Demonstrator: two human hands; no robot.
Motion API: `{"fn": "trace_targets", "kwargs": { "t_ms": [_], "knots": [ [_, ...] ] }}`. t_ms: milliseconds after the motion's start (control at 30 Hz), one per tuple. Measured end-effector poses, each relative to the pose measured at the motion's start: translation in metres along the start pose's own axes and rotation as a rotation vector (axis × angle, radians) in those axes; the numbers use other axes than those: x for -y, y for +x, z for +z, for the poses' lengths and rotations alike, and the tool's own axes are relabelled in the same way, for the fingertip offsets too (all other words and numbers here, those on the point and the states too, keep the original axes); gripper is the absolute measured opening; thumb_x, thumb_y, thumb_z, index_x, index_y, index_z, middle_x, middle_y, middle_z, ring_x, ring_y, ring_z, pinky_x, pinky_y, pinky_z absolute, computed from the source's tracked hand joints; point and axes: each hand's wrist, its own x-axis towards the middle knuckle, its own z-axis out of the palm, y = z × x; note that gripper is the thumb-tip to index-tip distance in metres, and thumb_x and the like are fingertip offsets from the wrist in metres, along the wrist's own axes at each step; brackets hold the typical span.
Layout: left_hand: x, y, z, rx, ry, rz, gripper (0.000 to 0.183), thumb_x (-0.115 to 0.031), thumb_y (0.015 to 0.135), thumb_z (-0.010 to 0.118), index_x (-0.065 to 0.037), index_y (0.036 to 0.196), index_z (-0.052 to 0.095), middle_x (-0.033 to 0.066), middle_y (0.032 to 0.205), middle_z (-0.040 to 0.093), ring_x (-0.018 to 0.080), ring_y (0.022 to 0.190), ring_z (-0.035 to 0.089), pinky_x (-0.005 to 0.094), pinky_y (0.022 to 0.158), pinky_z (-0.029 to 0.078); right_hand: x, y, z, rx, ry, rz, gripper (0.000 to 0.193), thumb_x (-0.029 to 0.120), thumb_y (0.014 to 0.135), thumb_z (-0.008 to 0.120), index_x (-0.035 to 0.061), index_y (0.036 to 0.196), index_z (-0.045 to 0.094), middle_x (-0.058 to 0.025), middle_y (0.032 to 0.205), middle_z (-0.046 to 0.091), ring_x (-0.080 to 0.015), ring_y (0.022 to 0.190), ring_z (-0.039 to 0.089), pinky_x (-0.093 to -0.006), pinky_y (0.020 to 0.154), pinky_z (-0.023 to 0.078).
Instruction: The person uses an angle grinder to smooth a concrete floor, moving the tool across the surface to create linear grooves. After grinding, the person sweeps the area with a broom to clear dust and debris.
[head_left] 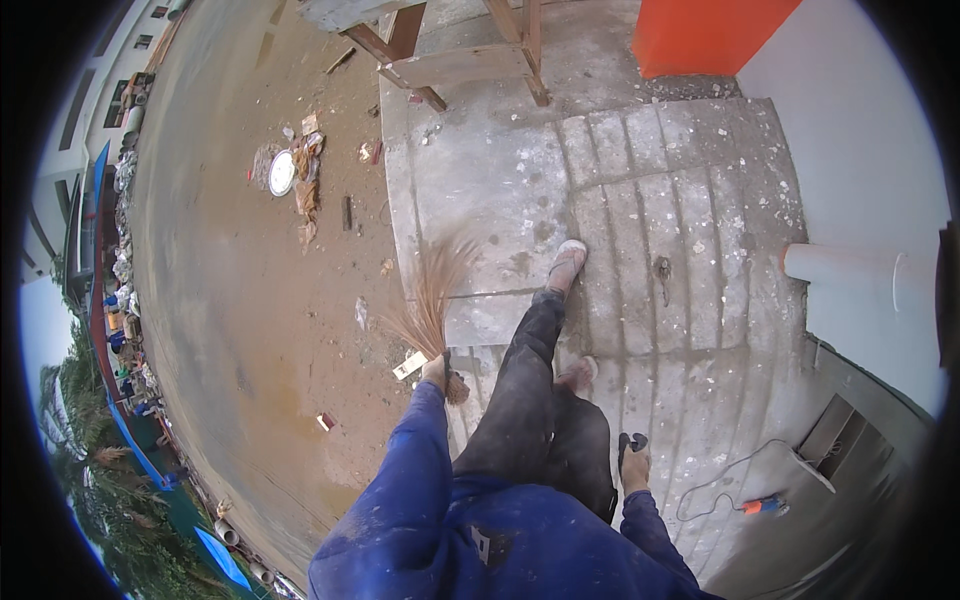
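A stick broom [432, 285] of thin brown bristles is gripped near its bound end by my left hand [436, 371], whose fingers are wrapped round it. Its bristles fan out forward over the edge between the concrete slab and the muddy ground, slightly blurred. My right hand [635, 468] hangs low beside my right leg, over the grooved concrete. Its fingers look curled, and something dark [633, 441] shows at them; whether that is a held thing or a finger covering is not clear.
Wooden trestle legs [460, 68] stand ahead, with an orange panel [700, 35] farther right. A white pipe [845, 265] juts from the right wall. An orange-and-blue power tool [765, 506] with a cord lies at lower right. Litter and a white lid [282, 173] lie on the mud.
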Motion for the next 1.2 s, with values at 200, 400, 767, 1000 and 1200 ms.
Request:
{"fn": "trace_targets", "kwargs": {
  "t_ms": [200,400,767,1000,1200],
  "knots": [
    [0.035,-0.088,0.022,-0.066,-0.363,0.262,0.042,-0.040,0.093,0.078,-0.004,0.107,0.062,0.0149,0.084,0.065,0.0274,0.060,0.065,0.0422,0.052,0.057,-0.112,-0.025,-0.015,0.011,-0.132,0.096,0.056,0.040,0.093,0.074,0.0005,0.131,0.063,-0.0238,0.119,0.073,-0.0372,0.113,0.070,-0.0441,0.099,0.053],
    [0.091,-0.156,0.073,0.497,0.514,0.622,0.037,-0.031,0.099,0.071,-0.005,0.124,0.064,0.0117,0.091,0.071,0.0211,0.068,0.069,0.0339,0.059,0.055,-0.083,-0.047,-0.002,0.156,-0.162,0.062,0.062,0.047,0.094,0.071,0.0016,0.134,0.062,-0.0253,0.124,0.071,-0.0388,0.119,0.067,-0.0457,0.101,0.051],
    [0.137,-0.047,0.012,-0.028,0.035,0.131,0.043,-0.036,0.094,0.076,-0.005,0.116,0.055,0.0079,0.072,0.056,0.0233,0.054,0.059,0.0424,0.047,0.057,-0.070,-0.059,0.026,0.215,-0.062,0.111,0.067,0.052,0.092,0.073,0.0103,0.143,0.059,-0.0199,0.128,0.070,-0.0350,0.119,0.067,-0.0459,0.102,0.050],
    [0.222,-0.135,0.007,0.390,0.646,0.339,0.057,-0.034,0.095,0.072,-0.003,0.138,0.052,0.0214,0.112,0.072,0.0342,0.106,0.071,0.0442,0.092,0.055,-0.078,-0.079,0.050,0.210,-0.233,0.118,0.061,0.049,0.094,0.071,0.0120,0.141,0.060,-0.0199,0.118,0.074,-0.0362,0.116,0.069,-0.0454,0.098,0.053],
    [0.161,-0.057,-0.023,0.477,1.552,0.615,0.052,-0.044,0.091,0.069,-0.008,0.129,0.063,0.0222,0.119,0.072,0.0405,0.113,0.069,0.0488,0.096,0.053,-0.078,-0.094,0.061,0.192,-0.184,0.081,0.060,0.049,0.093,0.072,0.0150,0.140,0.062,-0.0218,0.125,0.071,-0.0389,0.121,0.066,-0.0470,0.102,0.051]
  ]
}}
